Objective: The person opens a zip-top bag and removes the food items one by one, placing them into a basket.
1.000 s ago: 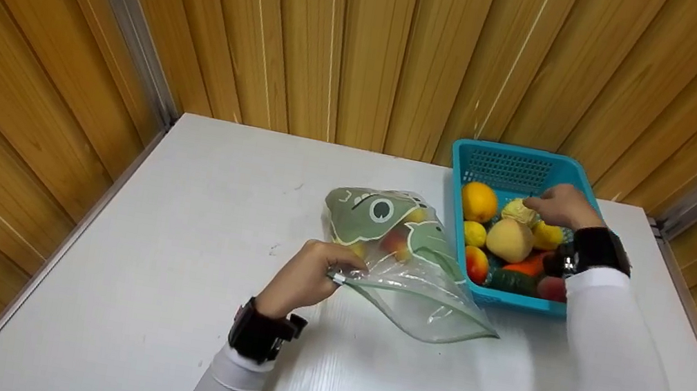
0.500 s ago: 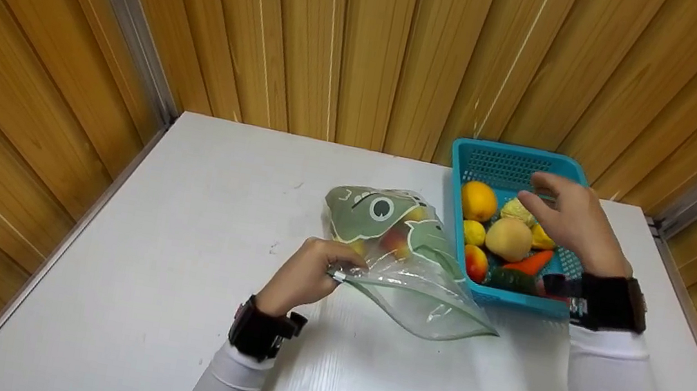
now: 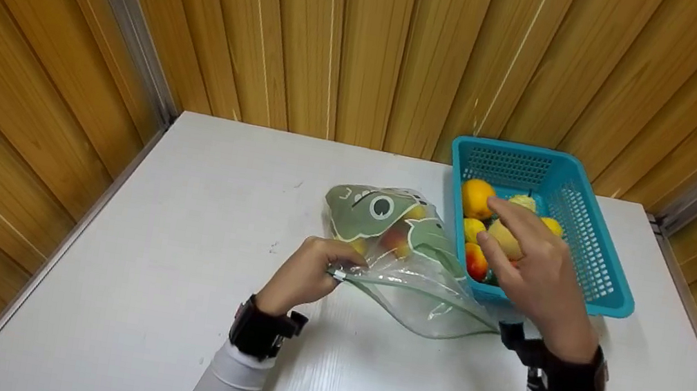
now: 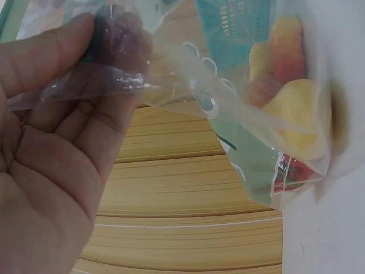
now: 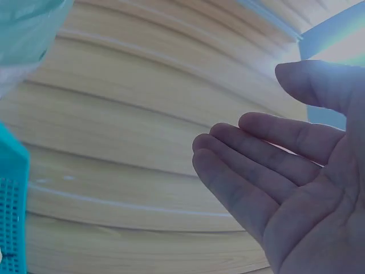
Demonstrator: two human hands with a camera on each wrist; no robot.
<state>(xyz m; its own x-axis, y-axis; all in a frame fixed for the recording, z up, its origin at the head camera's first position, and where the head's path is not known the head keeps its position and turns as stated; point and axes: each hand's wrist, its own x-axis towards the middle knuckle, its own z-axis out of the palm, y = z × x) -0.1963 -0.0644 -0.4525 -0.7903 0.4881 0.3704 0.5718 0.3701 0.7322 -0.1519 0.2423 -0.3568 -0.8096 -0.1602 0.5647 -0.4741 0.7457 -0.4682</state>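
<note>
A clear zip bag (image 3: 381, 209) with a green cartoon animal print lies on the table, its mouth towards me. Through its plastic show a red-and-yellow fruit (image 3: 396, 241) and, in the left wrist view, a yellow pear-shaped fruit (image 4: 296, 117). My left hand (image 3: 306, 274) pinches the bag's zip edge beside the white slider (image 3: 339, 276). My right hand (image 3: 539, 274) hovers over the near part of the blue basket (image 3: 617, 309), nothing in it. Its fingers are extended and the thumb stands apart in the right wrist view. It hides part of the basket's contents.
The basket holds an orange (image 3: 477, 198), a small lemon (image 3: 473, 231), a red-and-yellow fruit (image 3: 475, 262), a pale round fruit (image 3: 504, 240) and other produce. Wood-patterned panels (image 3: 371, 52) close off the back and sides of the white table (image 3: 214, 202).
My right hand has come back from the far part of the basket, nearer to me and towards the bag's mouth, its fingers spreading. My left hand stays at the zip edge.
</note>
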